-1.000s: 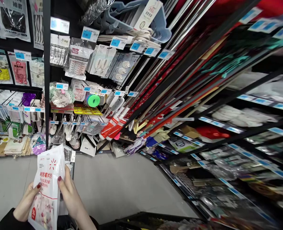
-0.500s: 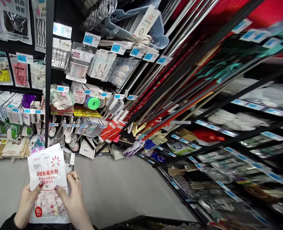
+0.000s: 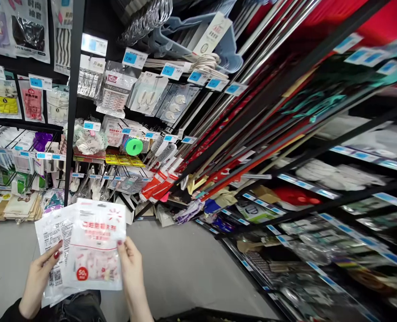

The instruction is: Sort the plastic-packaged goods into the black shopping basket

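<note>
I hold two white plastic product packets low at the left of the view, fanned apart. My right hand (image 3: 131,264) pinches the front packet (image 3: 97,246), which has red print, a pink pattern and a round red sticker. My left hand (image 3: 39,279) grips the back packet (image 3: 52,241), whose printed label side with a code faces me. Both hands have dark red nails, thumbs pressed on the packets. The front packet overlaps the back one.
Black store shelving (image 3: 71,112) with hanging goods and blue price tags (image 3: 130,58) fills the left and centre. Long mop and broom handles (image 3: 238,116) lean diagonally. Shelves of wares (image 3: 319,214) run along the right. Grey floor (image 3: 171,264) lies ahead; a dark basket edge (image 3: 198,313) shows below.
One packet held upright a second ago has become two spread side by side. My right hand has moved rightward with the front packet; the view has shifted slightly.
</note>
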A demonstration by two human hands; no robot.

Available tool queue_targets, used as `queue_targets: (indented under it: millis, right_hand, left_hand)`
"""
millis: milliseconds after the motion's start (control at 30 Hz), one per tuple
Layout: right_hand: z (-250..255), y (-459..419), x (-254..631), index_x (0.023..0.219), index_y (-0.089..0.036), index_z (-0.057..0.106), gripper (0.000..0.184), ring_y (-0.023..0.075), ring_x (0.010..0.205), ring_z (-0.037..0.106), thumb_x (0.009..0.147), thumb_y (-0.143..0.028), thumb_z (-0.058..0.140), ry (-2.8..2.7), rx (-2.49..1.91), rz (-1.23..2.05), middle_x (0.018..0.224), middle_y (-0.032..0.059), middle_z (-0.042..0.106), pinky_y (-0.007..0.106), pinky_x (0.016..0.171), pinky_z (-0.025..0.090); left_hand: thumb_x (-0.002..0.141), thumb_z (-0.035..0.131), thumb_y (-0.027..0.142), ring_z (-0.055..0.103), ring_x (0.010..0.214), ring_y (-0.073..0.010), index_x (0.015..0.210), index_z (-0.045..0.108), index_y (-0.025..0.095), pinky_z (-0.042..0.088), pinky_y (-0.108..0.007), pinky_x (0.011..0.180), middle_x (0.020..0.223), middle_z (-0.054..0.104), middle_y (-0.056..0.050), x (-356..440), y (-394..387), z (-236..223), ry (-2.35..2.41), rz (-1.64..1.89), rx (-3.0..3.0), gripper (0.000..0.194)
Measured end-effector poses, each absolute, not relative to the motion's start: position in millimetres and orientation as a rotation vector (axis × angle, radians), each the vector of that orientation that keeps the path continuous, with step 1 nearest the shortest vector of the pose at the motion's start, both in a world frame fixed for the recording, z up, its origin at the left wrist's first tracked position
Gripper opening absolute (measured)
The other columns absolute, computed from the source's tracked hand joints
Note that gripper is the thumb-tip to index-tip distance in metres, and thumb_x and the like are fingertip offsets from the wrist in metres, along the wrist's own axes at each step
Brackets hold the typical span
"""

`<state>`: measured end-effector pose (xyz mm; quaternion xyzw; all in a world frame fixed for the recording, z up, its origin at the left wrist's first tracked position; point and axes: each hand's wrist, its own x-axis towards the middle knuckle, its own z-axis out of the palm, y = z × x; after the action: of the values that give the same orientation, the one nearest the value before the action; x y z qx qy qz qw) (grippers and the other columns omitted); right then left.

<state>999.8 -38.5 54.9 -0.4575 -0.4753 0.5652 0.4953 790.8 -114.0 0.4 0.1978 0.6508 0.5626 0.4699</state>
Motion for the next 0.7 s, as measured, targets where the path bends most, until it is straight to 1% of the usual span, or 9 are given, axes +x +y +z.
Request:
queue_targets:
  millis: [100, 200, 333, 400, 500, 533, 600, 667, 700]
  right_hand:
    - [48, -23, 1016, 0.086, -0.022, 0.059, 0.027, 0.0132, 0.066, 0.059, 0.065, -0.033, 0.072, -0.727, -0.885, 1.566, 0.077, -0.0017, 0.064, 0.025, 0.064, 0.047]
    - [42, -18, 1025, 0.078, -0.025, 0.054, 0.027, 0.0062, 0.049, 0.052, 0.061, -0.023, 0.075, -0.407, -0.599, 1.67, 0.062, -0.0095, 0.057, 0.018, 0.052, 0.044]
    - [40, -26, 1024, 0.074, -0.021, 0.045, 0.015, 0.0006, 0.028, 0.021, 0.079, -0.027, 0.057, -0.249, -0.223, 1.841, 0.046, -0.0136, 0.034, 0.012, 0.037, 0.029]
    - [38, -29, 1019, 0.07, -0.021, 0.039, 0.021, 0.0012, 0.026, 0.006, 0.084, -0.031, 0.049, -0.258, -0.183, 1.869, 0.041, -0.015, 0.021, 0.013, 0.032, 0.018]
    - [33, -30, 1013, 0.065, -0.022, 0.031, 0.03, 0.0018, 0.029, -0.005, 0.086, -0.039, 0.045, -0.294, -0.279, 1.813, 0.039, -0.0157, 0.009, 0.016, 0.031, 0.006]
    - [31, -30, 1012, 0.065, -0.022, 0.029, 0.031, 0.0021, 0.03, -0.007, 0.086, -0.04, 0.044, -0.315, -0.331, 1.786, 0.039, -0.0156, 0.007, 0.016, 0.033, 0.005]
    - [29, -29, 1014, 0.065, -0.022, 0.028, 0.032, 0.0029, 0.032, -0.009, 0.086, -0.041, 0.043, -0.358, -0.433, 1.755, 0.041, -0.0149, 0.006, 0.018, 0.035, 0.004]
    - [29, -29, 1017, 0.066, -0.022, 0.029, 0.033, 0.0037, 0.034, -0.008, 0.085, -0.045, 0.042, -0.397, -0.494, 1.747, 0.042, -0.0143, 0.007, 0.02, 0.037, 0.005]
    - [29, -29, 1018, 0.066, -0.022, 0.029, 0.034, 0.004, 0.034, -0.007, 0.084, -0.048, 0.041, -0.419, -0.508, 1.756, 0.043, -0.014, 0.008, 0.02, 0.038, 0.006]
  left_hand:
    - [0.047, 0.071, 0.062, 0.046, 0.117, -0.0351, 0.092, 0.072, 0.02, 0.034, -0.043, 0.101, 0.116, 0.063, -0.009, 787, -115, 2, 1.593, 1.374, 0.493, 0.062]
    - [0.046, 0.071, 0.064, 0.046, 0.117, -0.0358, 0.092, 0.072, 0.02, 0.035, -0.044, 0.1, 0.118, 0.061, -0.01, 783, -117, 0, 1.595, 1.371, 0.445, 0.063]
    - [0.045, 0.072, 0.062, 0.041, 0.122, -0.0365, 0.095, 0.071, 0.022, 0.031, -0.046, 0.103, 0.123, 0.058, -0.008, 776, -120, -8, 1.592, 1.332, 0.397, 0.064]
    - [0.051, 0.071, 0.059, 0.037, 0.125, -0.0352, 0.102, 0.068, 0.026, 0.025, -0.046, 0.105, 0.13, 0.053, -0.004, 773, -120, -9, 1.56, 1.321, 0.398, 0.061]
    - [0.062, 0.068, 0.052, 0.025, 0.132, -0.0274, 0.114, 0.059, 0.037, 0.013, -0.038, 0.11, 0.14, 0.04, 0.008, 774, -117, -4, 1.486, 1.374, 0.473, 0.055]
    - [0.064, 0.068, 0.05, 0.02, 0.134, -0.0243, 0.119, 0.053, 0.041, 0.01, -0.034, 0.11, 0.142, 0.035, 0.013, 776, -115, 0, 1.465, 1.42, 0.501, 0.058]
    - [0.06, 0.071, 0.047, 0.015, 0.136, -0.0215, 0.129, 0.038, 0.047, 0.009, -0.029, 0.11, 0.144, 0.025, 0.019, 781, -112, 4, 1.429, 1.53, 0.507, 0.076]
    - [0.052, 0.077, 0.046, 0.02, 0.134, -0.0248, 0.133, 0.031, 0.045, 0.016, -0.03, 0.11, 0.144, 0.03, 0.015, 784, -112, 4, 1.389, 1.577, 0.4, 0.094]
    - [0.048, 0.079, 0.044, 0.026, 0.132, -0.028, 0.133, 0.036, 0.04, 0.022, -0.033, 0.109, 0.14, 0.04, 0.009, 785, -113, 2, 1.366, 1.558, 0.315, 0.095]
